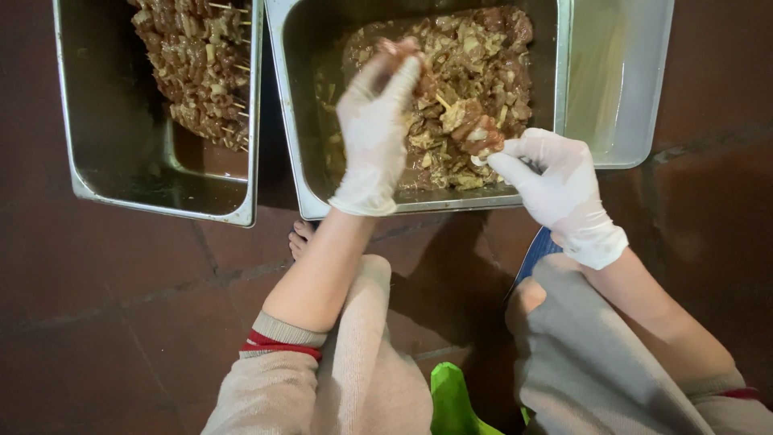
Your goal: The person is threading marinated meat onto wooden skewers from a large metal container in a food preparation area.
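Observation:
Both my hands wear white gloves. My left hand reaches into the middle steel tray and pinches a piece of marinated meat over the heap of raw meat. My right hand holds a thin wooden skewer by its near end at the tray's front right. Several brown meat chunks are threaded on that skewer, and its bare tip points toward my left hand.
A second steel tray at the left holds a pile of finished skewers. A pale empty tray sits at the right. Trays rest on a reddish tiled floor. My knees, bare toes and a green object are below.

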